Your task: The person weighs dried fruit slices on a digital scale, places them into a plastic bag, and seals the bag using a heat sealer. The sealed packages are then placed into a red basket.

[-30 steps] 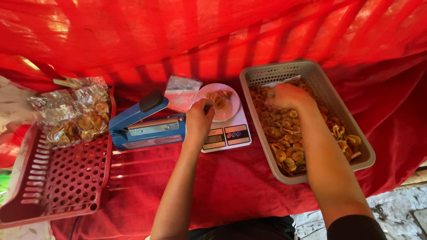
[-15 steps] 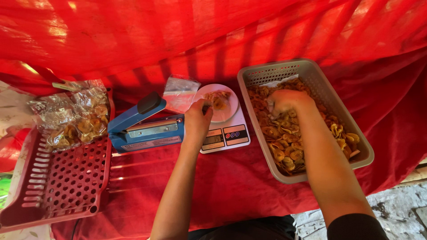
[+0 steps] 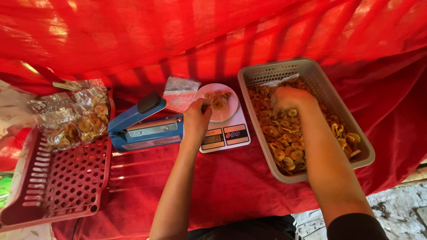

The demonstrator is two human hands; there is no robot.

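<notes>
So, status per item:

left hand: left hand (image 3: 195, 121) sits at the 9 o'clock edge of the scale's white plate (image 3: 229, 106); fingers curled and pinching the mouth of a clear plastic bag (image 3: 180, 92); grip closed on the bag; same spot as half a second ago, barely moved

right hand: right hand (image 3: 289, 98) is down in the grey basket (image 3: 320, 84), knuckles up, fingers closed into the chips (image 3: 284, 138); whether it already holds a bunch I cannot tell, the fingertips are buried; it has slid from the basket's 12 o'clock end toward the centre-left over the last second

chips: main pile fills the grey basket at 3 o'clock of the scale; a small portion already lies on the white plate

scale: white kitchen scale (image 3: 224, 133) at centre of the red cloth (image 3: 231, 186); display faces the person, reading too small to make out

sealer: blue heat sealer (image 3: 144, 124) touching the scale at its 9 o'clock, arm raised

red basket: red basket (image 3: 58, 182) at far 9 o'clock; packed chip bags (image 3: 73, 115) piled at its top end

change: only the right hand moved; left hand, bag and plate unchanged

meaning: my read is a grab is in progress; the portion on the plate looks small, so weighing seems partway, bag not yet filled or sealed
</notes>
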